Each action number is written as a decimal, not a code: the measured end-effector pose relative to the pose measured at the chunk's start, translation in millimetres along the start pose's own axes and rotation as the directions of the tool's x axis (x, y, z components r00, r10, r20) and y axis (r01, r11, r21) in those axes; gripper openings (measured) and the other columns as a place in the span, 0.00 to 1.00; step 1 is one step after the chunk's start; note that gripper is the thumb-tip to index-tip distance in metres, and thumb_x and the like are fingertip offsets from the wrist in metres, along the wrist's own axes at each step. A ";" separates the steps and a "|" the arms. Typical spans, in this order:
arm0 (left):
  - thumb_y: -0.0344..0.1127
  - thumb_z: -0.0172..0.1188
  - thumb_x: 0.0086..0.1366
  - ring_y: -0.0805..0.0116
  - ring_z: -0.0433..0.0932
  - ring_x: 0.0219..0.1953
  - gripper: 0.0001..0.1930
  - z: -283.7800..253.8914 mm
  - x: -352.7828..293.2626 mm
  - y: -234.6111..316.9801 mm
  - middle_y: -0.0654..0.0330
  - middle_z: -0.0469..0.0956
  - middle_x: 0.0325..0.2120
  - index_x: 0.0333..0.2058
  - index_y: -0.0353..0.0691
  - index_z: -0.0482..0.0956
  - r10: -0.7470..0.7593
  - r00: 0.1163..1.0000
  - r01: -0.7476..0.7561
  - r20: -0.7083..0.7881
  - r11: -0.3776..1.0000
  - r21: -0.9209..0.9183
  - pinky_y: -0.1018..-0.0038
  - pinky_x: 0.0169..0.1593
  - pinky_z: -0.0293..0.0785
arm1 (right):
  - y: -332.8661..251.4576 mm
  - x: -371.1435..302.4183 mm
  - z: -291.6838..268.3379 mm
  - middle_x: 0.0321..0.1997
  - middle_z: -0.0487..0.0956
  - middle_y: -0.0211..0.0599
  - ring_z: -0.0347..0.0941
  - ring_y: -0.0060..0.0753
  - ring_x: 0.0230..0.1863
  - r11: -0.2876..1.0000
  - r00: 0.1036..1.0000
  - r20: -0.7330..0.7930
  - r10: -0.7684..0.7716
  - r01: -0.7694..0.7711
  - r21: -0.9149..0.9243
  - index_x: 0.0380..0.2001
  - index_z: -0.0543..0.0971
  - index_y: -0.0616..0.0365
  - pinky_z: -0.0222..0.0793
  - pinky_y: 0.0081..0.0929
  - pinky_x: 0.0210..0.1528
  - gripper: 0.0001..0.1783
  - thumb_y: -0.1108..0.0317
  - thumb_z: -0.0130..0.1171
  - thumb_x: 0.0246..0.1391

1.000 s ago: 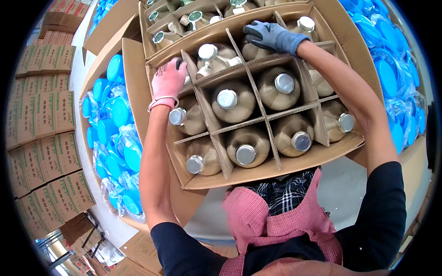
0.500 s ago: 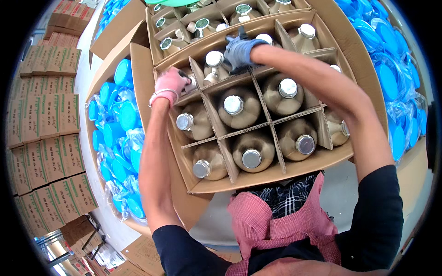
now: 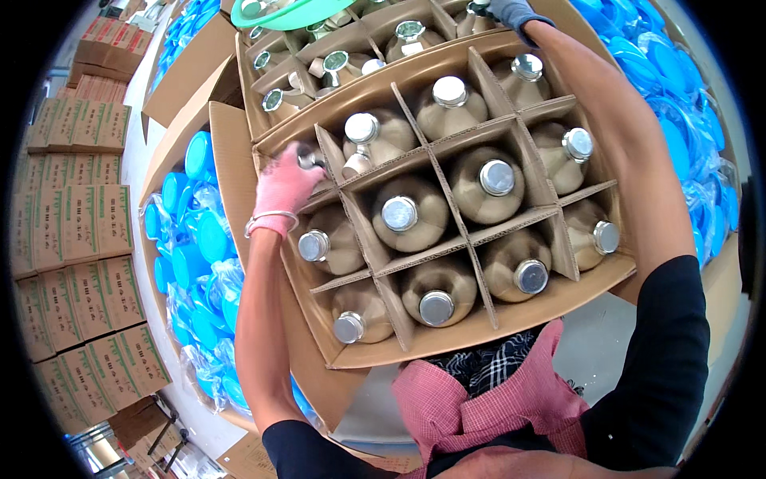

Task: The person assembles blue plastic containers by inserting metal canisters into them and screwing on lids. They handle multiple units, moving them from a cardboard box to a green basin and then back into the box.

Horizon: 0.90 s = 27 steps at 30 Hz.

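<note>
A cardboard box (image 3: 479, 331) in front of me holds several large clear bottles with silver caps, such as one bottle (image 3: 411, 231), parted by cardboard dividers (image 3: 431, 150). At its far left compartment my left hand (image 3: 286, 188), in a pink glove, is closed around the top of a bottle (image 3: 307, 156), mostly hidden by the fingers. My right hand (image 3: 515, 14), in a blue-grey glove, reaches over a second box (image 3: 259, 124) behind. Its fingertips close on the neck of a bottle (image 3: 476, 24) there; the upper edge cuts off part of the hand.
Open-mouthed bottles like one bottle (image 3: 411, 32) fill the far box, and a green basin (image 3: 291, 14) rests over its left part. Blue lids (image 3: 211, 235) in plastic bags flank me left, more blue lids (image 3: 674, 104) right. Stacked cartons (image 3: 72, 299) line the far left.
My right hand has moved away from the near box's back row to the far box at upper right. My left hand stays at the far left bottle. The near box sits slightly lower in view.
</note>
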<state>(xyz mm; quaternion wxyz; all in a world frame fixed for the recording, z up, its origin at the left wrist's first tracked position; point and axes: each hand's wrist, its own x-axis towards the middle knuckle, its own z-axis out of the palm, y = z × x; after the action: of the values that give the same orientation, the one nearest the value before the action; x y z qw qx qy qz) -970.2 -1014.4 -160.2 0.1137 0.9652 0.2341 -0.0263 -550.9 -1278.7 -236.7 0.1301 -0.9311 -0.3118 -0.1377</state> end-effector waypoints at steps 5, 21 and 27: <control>0.43 0.63 0.50 0.55 0.76 0.43 0.22 -23.1 53.3 -100.9 0.51 0.78 0.40 0.43 0.42 0.75 -0.205 0.936 0.085 -0.287 0.921 -0.380 0.65 0.49 0.69 | -86.4 -11.0 -7.1 0.35 0.78 0.45 0.76 0.42 0.36 0.839 0.956 0.293 0.023 -0.178 0.515 0.54 0.68 0.50 0.72 0.35 0.37 0.28 0.56 0.55 0.49; 0.55 0.48 0.61 0.53 0.73 0.49 0.23 19.7 179.6 -73.7 0.49 0.74 0.46 0.48 0.47 0.72 -0.124 0.985 0.166 -0.123 0.877 0.450 0.59 0.50 0.70 | -56.3 -1.9 -4.4 0.49 0.71 0.50 0.69 0.54 0.46 0.981 0.936 0.304 -0.179 0.193 -0.018 0.38 0.77 0.53 0.65 0.44 0.48 0.16 0.55 0.49 0.52; 0.53 0.56 0.54 0.52 0.76 0.45 0.27 -5.3 167.3 -93.1 0.50 0.77 0.41 0.47 0.42 0.72 -0.084 0.991 0.113 -0.103 0.941 0.320 0.63 0.48 0.71 | -228.7 -61.3 -40.6 0.34 0.78 0.41 0.75 0.39 0.34 0.392 0.573 -0.296 -0.764 0.777 0.492 0.34 0.78 0.59 0.71 0.30 0.37 0.12 0.65 0.58 0.47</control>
<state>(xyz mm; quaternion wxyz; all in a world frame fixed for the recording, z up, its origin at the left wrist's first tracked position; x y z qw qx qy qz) -864.1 -858.1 -191.7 -0.0587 0.9580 0.2793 -0.0275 -746.0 -1148.9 -183.9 0.3282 -0.5921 -0.7303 -0.0912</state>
